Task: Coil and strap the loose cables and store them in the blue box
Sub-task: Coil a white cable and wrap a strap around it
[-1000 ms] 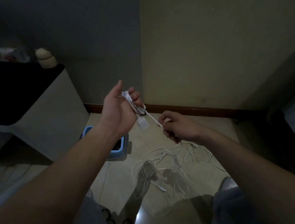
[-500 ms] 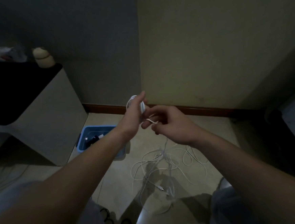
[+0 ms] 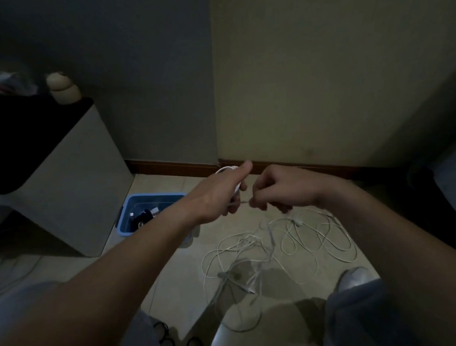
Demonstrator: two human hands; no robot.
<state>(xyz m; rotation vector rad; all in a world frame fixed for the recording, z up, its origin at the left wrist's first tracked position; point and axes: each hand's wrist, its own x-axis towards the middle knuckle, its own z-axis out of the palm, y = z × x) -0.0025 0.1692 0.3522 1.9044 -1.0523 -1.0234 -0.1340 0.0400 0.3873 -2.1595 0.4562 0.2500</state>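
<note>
Cable coil (image 3: 225, 169), thin white loops, left hand (image 3: 217, 195) gripping

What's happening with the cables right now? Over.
Left grip holds white coil, right grip pinches its tail. Loose cables on floor. Blue box open, path clear.

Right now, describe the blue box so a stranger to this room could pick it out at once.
Start at the big pale cabinet with the dark top on the left. On the tiled floor at its right foot sits the blue box. It is the only blue thing there, an open tub with small dark items inside, left of the loose white cables.
</note>
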